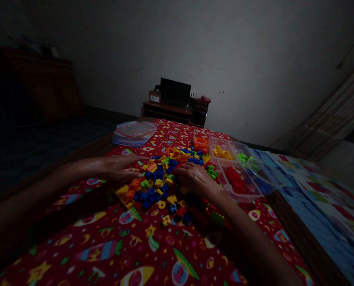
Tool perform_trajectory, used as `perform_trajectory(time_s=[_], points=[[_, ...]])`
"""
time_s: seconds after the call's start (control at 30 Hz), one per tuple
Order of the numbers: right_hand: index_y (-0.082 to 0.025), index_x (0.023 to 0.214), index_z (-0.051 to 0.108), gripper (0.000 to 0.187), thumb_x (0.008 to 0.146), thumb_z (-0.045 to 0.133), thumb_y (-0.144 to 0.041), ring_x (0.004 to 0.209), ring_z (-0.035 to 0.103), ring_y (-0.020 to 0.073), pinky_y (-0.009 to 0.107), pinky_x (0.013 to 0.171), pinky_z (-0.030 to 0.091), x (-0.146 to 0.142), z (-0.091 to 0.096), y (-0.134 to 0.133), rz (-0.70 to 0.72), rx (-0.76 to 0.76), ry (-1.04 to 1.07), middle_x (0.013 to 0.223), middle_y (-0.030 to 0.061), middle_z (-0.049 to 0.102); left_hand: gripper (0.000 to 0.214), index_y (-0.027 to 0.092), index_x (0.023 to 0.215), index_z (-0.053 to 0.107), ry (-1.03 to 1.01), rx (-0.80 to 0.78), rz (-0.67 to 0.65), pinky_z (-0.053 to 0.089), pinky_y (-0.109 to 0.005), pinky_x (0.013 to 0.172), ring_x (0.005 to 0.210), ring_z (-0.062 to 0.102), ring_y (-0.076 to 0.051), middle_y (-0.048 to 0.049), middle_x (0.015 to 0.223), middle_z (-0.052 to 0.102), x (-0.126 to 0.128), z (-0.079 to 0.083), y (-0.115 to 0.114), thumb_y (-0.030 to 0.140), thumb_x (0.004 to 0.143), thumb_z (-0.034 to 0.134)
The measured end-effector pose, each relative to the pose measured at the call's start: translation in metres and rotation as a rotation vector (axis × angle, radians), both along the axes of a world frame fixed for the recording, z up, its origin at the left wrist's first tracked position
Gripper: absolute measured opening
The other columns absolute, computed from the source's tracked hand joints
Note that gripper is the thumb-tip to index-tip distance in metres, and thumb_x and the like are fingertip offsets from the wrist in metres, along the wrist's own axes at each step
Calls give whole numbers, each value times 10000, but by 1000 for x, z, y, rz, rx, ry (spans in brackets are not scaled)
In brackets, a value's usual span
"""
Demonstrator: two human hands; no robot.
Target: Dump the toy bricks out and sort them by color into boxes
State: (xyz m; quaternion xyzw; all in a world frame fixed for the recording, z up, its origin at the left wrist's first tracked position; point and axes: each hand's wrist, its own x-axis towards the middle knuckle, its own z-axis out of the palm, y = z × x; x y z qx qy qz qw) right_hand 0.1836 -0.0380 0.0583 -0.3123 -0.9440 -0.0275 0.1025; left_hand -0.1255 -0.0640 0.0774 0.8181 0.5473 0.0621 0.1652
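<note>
Toy bricks (157,174) lie heaped on red cloth (162,260), seemingly central for easy reach. The left hand (117,166) stretches loose fingers beside them; the right hand (196,178) rests among them, its grip hidden from me. Clear bins (247,196) apparently keep colours apart.

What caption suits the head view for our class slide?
Left hand beside, right hand over a heap of colourful toy bricks on red patterned cloth, clear bins nearby.

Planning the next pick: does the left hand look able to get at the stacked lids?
Probably yes: the lids lie just beyond the left hand, and only patterned red cloth shows between them.
</note>
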Motion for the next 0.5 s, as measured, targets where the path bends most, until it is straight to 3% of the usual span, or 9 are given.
perform_trajectory(time_s=[0.07, 0.13, 0.2, 0.27, 0.33, 0.5], points=[[-206, 1062, 624, 194, 918, 504, -153, 939, 574, 171, 259, 807, 399, 3, 1, 4, -11, 1, 28, 987, 72, 656, 869, 237, 1480, 342, -34, 51, -32, 407, -396, 1025, 1348, 403, -321, -140, 1530, 361, -9, -29, -27, 501, 727, 687], [-190, 1010, 629, 171, 923, 488, -148, 876, 576, 161, 244, 755, 385, 4, 0, 6, -32, 4, 49, 931, 71, 655, 998, 345, 1496, 281, -39, 137, -29, 433, -449, 1001, 1385, 336, -362, -111, 1564, 298, -13, -64, -49, 488, 630, 756], [-176, 953, 625, 160, 927, 470, -144, 781, 563, 146, 238, 692, 364, 4, -1, 7, -65, 6, 64, 871, 63, 648, 980, 375, 1475, 331, -25, 229, 40, 456, -506, 969, 1373, 341, -409, -119, 1550, 329, -9, -96, -62, 510, 603, 757], [-170, 918, 617, 157, 923, 462, -144, 681, 526, 129, 241, 628, 330, 4, -1, 7, -108, 14, 75, 824, 51, 636, 764, 361, 1455, 383, -64, 329, 85, 459, -484, 981, 1342, 406, -373, -116, 1519, 388, 1, -113, -67, 509, 750, 635], [-170, 915, 613, 154, 917, 461, -144, 640, 498, 122, 246, 602, 307, 6, -2, 6, -133, 27, 80, 809, 42, 630, 588, 329, 1396, 472, -123, 413, 95, 463, -437, 991, 1281, 481, -329, -114, 1439, 477, 15, -115, -64, 480, 831, 530], [-178, 910, 607, 182, 935, 428, -163, 615, 460, 114, 243, 594, 290, 11, -7, 10, -184, 88, 107, 777, 29, 617, 450, 276, 1252, 567, -203, 458, 88, 474, -389, 986, 1191, 536, -285, -101, 1324, 521, 49, -89, -38, 442, 834, 535]])
